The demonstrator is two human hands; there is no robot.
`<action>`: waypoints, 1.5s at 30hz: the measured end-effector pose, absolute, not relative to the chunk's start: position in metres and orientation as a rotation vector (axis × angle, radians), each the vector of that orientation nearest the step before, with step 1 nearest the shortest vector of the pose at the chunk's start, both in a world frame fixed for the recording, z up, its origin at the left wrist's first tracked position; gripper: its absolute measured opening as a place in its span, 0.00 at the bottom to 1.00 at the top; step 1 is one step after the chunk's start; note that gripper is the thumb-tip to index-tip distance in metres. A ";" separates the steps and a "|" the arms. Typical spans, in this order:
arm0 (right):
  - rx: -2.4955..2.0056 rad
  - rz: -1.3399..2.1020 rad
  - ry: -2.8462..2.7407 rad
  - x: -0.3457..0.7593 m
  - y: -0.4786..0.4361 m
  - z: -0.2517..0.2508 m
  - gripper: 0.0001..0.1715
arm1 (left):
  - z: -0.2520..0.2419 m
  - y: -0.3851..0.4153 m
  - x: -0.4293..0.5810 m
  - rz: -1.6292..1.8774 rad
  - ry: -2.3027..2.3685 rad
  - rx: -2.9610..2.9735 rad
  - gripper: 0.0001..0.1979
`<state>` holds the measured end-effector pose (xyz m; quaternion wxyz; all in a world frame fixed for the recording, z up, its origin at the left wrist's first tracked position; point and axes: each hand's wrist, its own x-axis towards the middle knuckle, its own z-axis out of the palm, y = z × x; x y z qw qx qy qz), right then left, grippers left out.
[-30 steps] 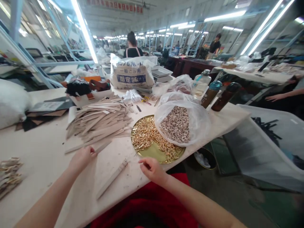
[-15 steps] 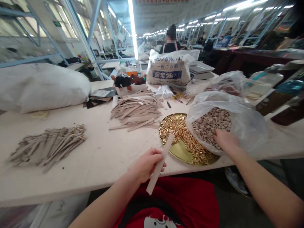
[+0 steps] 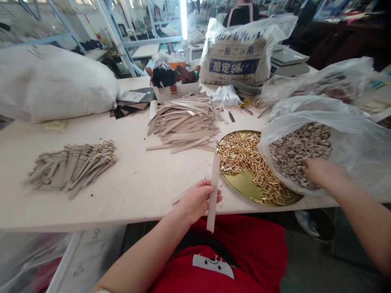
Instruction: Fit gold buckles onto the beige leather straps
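Note:
My left hand [image 3: 194, 201] pinches a beige strip [image 3: 214, 193] near its middle, between thumb and fingers, and the strip stands nearly upright over the table's front edge. My right hand [image 3: 324, 173] reaches into a clear plastic bag [image 3: 351, 134] full of small beige strap loops [image 3: 301, 148]. Its fingers are drawn together at the loops; the fingertips are hidden, so what they grip is unclear. Between my hands lies a round gold tray [image 3: 235, 188] with many small gold buckles [image 3: 240, 148]. Another strip [image 3: 179, 197] lies partly behind my left hand.
A heap of loose strips [image 3: 183, 122] lies mid-table. Straps with gold buckles [image 3: 76, 167] are piled at the left. Behind stand a large white sack [image 3: 55, 83], a box of dark items [image 3: 175, 91], a printed bag [image 3: 236, 57] and a scale [image 3: 288, 61]. A person [image 3: 240, 16] is farther back.
The view has tilted down and shifted left. The strip in my left hand has turned more upright. My right hand is still among the loops in the bag.

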<state>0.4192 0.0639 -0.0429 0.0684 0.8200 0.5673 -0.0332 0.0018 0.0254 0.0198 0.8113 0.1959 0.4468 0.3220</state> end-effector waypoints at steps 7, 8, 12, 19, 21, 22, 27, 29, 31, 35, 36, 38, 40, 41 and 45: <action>2.817 0.097 2.033 0.366 0.047 0.009 0.21 | 0.027 0.042 -0.029 0.929 1.121 1.335 0.03; 2.909 -0.044 2.073 0.350 0.042 0.013 0.18 | 0.027 0.041 -0.031 0.928 1.111 1.451 0.02; 3.040 -1.499 2.023 0.276 0.024 0.011 0.16 | 0.023 0.029 -0.030 0.822 0.969 1.738 0.07; 2.405 -3.146 1.189 0.186 0.010 -0.008 0.15 | 0.016 0.013 -0.028 0.760 0.907 1.772 0.06; 2.323 -3.302 1.020 0.178 0.009 -0.009 0.14 | 0.013 0.011 -0.027 0.793 0.905 1.756 0.02; 2.289 -3.340 0.970 0.176 0.008 -0.009 0.13 | 0.011 0.010 -0.026 0.816 0.904 1.747 0.02; 2.220 -3.400 0.877 0.175 0.002 -0.014 0.10 | -0.003 0.003 -0.020 0.892 0.900 1.701 0.05; 2.223 -3.432 0.824 0.176 -0.001 -0.016 0.09 | -0.005 0.001 -0.017 0.904 0.904 1.674 0.06; 2.216 -3.454 0.801 0.176 -0.004 -0.018 0.12 | -0.005 -0.002 -0.016 0.915 0.907 1.627 0.06; 2.222 -3.451 0.847 0.175 -0.008 -0.019 0.16 | -0.004 -0.006 -0.014 0.912 0.900 1.523 0.04; 2.236 -3.451 0.839 0.175 -0.009 -0.019 0.16 | -0.004 -0.007 -0.014 0.904 0.895 1.508 0.03; 2.262 -3.455 0.801 0.175 -0.011 -0.018 0.15 | -0.004 -0.010 -0.014 0.878 0.879 1.494 0.03; 2.284 -3.459 0.770 0.174 -0.012 -0.017 0.15 | -0.006 -0.014 -0.013 0.862 0.870 1.486 0.03; 2.291 -3.460 0.763 0.174 -0.013 -0.017 0.15 | -0.006 -0.015 -0.012 0.863 0.879 1.475 0.03; 2.289 -3.448 0.801 0.172 -0.015 -0.014 0.14 | -0.006 -0.018 -0.007 0.775 0.982 1.290 0.15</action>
